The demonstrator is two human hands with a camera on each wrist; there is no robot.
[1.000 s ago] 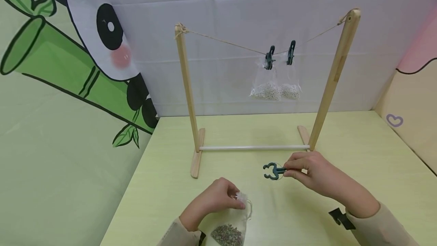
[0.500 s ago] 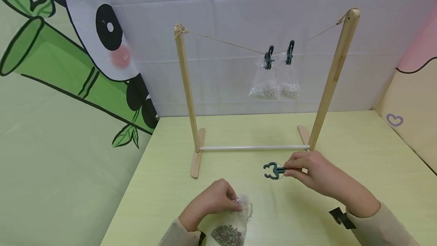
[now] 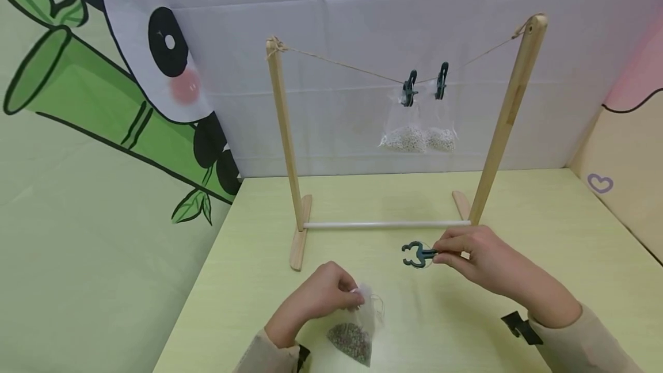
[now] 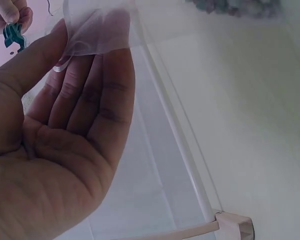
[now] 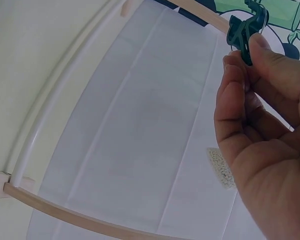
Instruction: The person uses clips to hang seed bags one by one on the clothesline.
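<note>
Hands (image 3: 321,298) w/ pouch (image 3: 354,332), clip (image 3: 416,255); green table (image 3: 518,200), panda backdrop (image 3: 166,62).

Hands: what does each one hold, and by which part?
Left hand pinches the mesh pouch by its top; right hand squeezes the green clip by its handle end.

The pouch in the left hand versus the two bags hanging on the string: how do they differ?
The pouch holds dark grains; the hanging bags hold pale ones. The pouch is pinched at its top by the left hand, unclipped; the bags hang from dark clips on the string. All are sheer and part-filled.
</note>
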